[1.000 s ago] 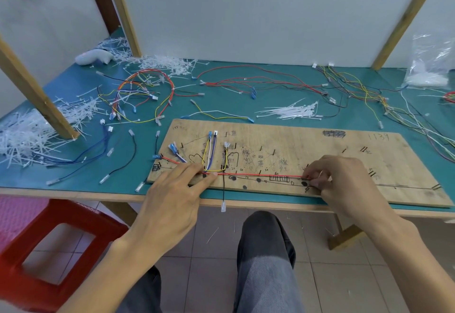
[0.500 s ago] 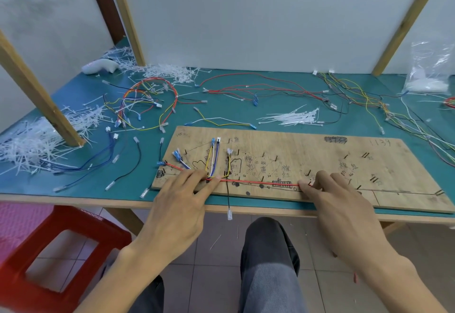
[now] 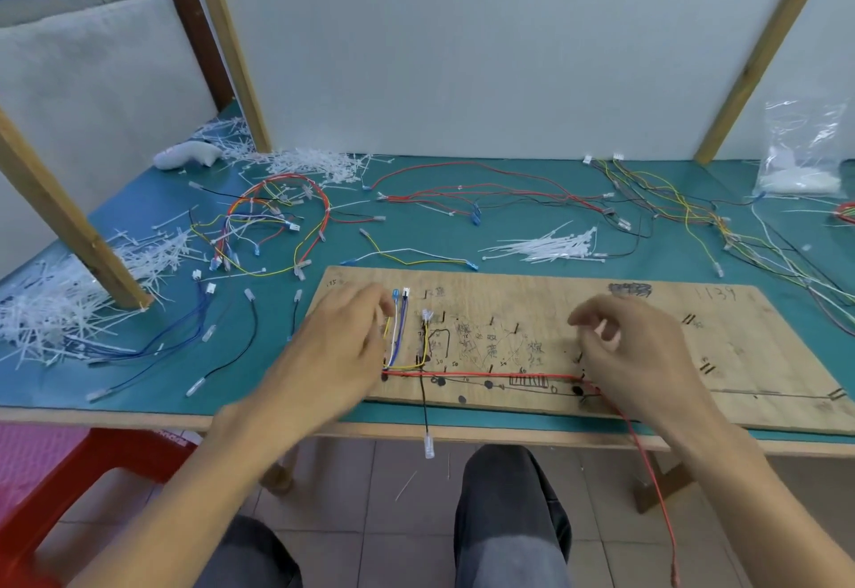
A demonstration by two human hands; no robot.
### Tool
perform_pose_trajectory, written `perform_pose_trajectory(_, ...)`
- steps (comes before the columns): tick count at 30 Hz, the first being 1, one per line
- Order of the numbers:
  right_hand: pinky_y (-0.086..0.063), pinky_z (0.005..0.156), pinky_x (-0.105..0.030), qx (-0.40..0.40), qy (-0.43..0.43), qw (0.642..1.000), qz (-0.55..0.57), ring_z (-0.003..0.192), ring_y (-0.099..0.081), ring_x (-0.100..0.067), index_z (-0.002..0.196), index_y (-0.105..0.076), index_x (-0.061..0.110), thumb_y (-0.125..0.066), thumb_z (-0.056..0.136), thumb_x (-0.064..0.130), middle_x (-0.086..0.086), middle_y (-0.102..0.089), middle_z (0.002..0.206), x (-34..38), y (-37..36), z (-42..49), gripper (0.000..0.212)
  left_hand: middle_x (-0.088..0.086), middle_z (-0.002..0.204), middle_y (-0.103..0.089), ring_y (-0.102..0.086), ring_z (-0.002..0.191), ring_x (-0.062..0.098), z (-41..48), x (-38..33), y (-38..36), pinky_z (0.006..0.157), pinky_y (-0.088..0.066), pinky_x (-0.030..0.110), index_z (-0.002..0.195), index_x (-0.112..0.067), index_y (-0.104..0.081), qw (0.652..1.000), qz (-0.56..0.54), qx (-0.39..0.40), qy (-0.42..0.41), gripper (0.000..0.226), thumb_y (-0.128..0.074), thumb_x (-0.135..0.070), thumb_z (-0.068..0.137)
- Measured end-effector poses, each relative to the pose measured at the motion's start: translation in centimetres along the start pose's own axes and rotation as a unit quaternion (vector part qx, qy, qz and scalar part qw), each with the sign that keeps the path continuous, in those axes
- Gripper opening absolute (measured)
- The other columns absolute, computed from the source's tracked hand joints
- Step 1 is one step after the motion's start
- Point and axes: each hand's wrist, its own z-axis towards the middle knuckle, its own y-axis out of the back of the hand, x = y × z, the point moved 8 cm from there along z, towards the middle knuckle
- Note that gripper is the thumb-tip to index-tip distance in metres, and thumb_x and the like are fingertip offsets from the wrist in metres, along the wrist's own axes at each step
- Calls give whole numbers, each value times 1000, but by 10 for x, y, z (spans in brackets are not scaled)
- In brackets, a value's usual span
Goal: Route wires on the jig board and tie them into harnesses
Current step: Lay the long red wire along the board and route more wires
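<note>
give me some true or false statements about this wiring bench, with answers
1. The red wire runs along the jig board, then hangs off the front edge of the table. True.
2. The black wire dangling over the front edge ends in a white connector. True.
3. The cable tie bundle lies on the jig board. False: it lies on the table behind it.
4. The left hand rests on the stool. False: it is over the board's left end.
5. The right hand is over the board. True.
</note>
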Motion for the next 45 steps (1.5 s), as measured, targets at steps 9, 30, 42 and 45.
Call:
perform_pose_trajectory(9,-52,60,-33,-19,-97,955,281,60,-63,-18,89,-75,26,-72,98,19,-8,-70,72,-23,-48,48,12,4,112,-74,-67,110,31,208,-23,-54,91,-55,44,109,-19,-72,995,93,31,-26,19,-58,-15,96)
perform_pose_trajectory(30,-44,54,-16,-38,-92,942,320,58,-58,-6,88,-76,40,-73,95,16,-4,-69,68,-30,-54,53,25,1,79,-75,-66,59,19,288,-51,4,65,-63,41,94,-9,-76,965,-184,-163,-92,13,-63,-6,97)
perform_pose_trajectory(42,-56,54,-32,30,-200,857,473,65,-64,-18,96,-79,20,-67,102,31,-8,-76,84,-31,-54,55,17,15,95,-76,-76,96,29,270,-131,89,90,-63,49,103,4,-67,907,-331,-175,-196,23,-45,8,101)
perform_pose_trajectory(45,-62,70,-38,55,-234,800,550,82,-75,-24,109,-73,7,-58,107,33,-15,-80,100,-30,-53,81,30,26,98,-74,-73,105,40,261,-138,103,98,-60,52,96,5,-70,876,-411,-156,-197,27,-46,17,95)
